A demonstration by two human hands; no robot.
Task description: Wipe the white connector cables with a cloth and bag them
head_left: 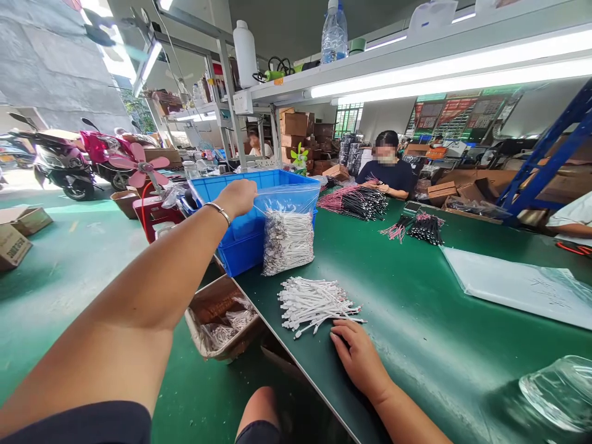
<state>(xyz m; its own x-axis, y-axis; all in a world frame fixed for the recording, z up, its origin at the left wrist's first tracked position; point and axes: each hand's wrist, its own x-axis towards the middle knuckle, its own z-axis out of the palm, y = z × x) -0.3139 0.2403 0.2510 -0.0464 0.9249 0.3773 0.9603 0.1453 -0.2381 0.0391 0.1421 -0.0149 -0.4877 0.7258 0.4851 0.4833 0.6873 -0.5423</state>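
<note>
A clear plastic bag (289, 240) packed with short white cables stands upright on the green table, against a blue plastic bin (240, 250). My left hand (238, 198) is closed at the bag's upper left corner, pinching its edge in front of the bin. In front of the bag lies a loose pile of short white cables (317, 302) with small connector ends. My right hand (356, 354) lies on the table at the near edge of this pile, fingers stretched out and touching or almost touching the cable ends.
Below the table's left edge stands a carton (222, 345) with bagged cables. Black and pink wire bundles (358, 202) lie farther back, near a seated person (386, 166). On the right are a flat white plastic packet (518, 287) and a clear jar (559, 391).
</note>
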